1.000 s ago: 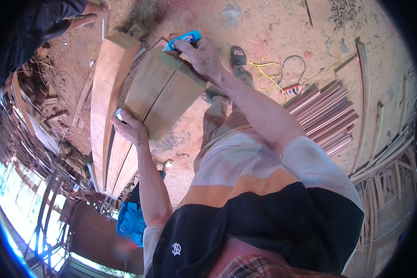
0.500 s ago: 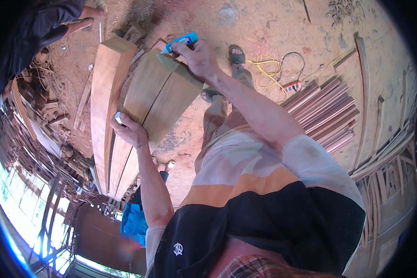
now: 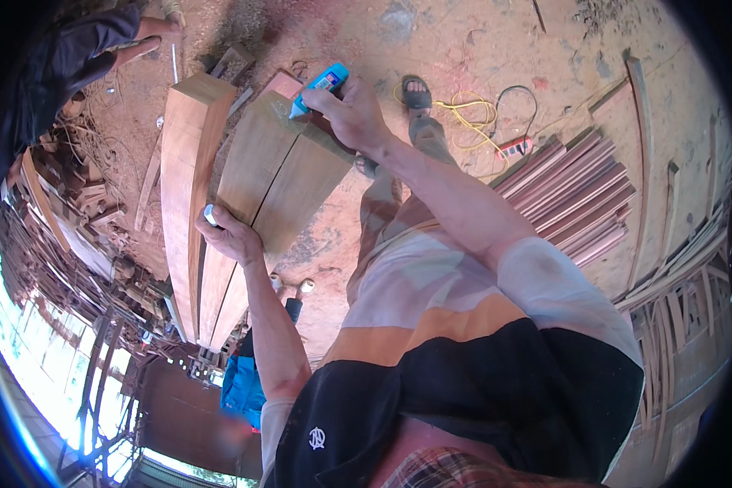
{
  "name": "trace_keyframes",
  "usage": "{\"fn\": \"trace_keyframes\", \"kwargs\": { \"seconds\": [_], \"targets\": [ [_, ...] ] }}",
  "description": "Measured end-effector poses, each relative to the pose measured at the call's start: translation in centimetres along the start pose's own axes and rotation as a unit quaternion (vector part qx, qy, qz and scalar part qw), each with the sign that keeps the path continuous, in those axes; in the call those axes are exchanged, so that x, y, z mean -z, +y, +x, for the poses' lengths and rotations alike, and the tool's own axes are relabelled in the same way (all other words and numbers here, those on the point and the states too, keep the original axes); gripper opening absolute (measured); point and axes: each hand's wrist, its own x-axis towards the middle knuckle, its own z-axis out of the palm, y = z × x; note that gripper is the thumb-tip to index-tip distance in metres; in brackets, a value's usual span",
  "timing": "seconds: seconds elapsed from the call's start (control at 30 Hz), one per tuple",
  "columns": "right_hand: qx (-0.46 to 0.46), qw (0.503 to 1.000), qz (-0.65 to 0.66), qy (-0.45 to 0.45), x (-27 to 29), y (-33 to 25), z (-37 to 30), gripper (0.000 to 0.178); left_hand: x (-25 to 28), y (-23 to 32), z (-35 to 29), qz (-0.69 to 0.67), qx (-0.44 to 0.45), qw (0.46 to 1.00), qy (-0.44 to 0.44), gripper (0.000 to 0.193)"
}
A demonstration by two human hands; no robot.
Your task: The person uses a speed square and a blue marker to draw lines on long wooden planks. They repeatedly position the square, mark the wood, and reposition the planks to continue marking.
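Planks (image 3: 256, 159), yep, looking down at two long ones lying side by side, running next to a thick squared beam (image 3: 189, 154), holding right hand (image 3: 351, 115) over their far end and left hand (image 3: 236, 237) further back, gripping a blue bottle (image 3: 326, 84) in the right, aiming its nozzle (image 3: 295, 111) down at the left plank, pinching a small white cap (image 3: 211, 215) in the left

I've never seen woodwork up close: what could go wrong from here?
The blue bottle, nozzle down over the wooden beam, might let out too much. The small white cap-like piece in the left fingers could slip away. The yellow cord near the sandaled foot might trip someone.
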Motion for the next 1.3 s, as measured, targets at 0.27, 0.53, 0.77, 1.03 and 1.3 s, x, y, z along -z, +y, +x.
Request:
{"fn": "trace_keyframes", "kwargs": {
  "seconds": [0.27, 0.53, 0.77, 1.03, 1.3],
  "targets": [
    [-0.003, 0.995, -0.024, 0.094, 1.5, -1.9, -2.8, 0.025, 0.5, 0.0, -0.1, 0.015, 0.044, 0.999, -0.027, 0.052],
    [-0.050, 0.998, 0.001, 0.041, 2.1, -2.4, -4.2, 0.026, 0.4, -0.2, 0.1, 0.022, 0.036, 0.999, -0.025, 0.053],
    [-0.050, 0.999, -0.001, 0.020, 2.7, -2.0, -5.1, 0.027, 0.3, 0.0, 0.1, 0.014, 0.015, 1.000, -0.004, 0.041],
    [-0.076, 0.994, 0.018, 0.074, 2.3, -1.6, -4.6, 0.027, 0.3, -0.1, 0.1, 0.018, 0.007, 1.000, 0.001, 0.040],
    [-0.087, 0.994, 0.033, 0.062, 2.7, -1.4, -4.6, 0.024, 0.2, -0.2, 0.1, 0.004, 0.004, 1.000, -0.004, 0.037]
  ]
}}
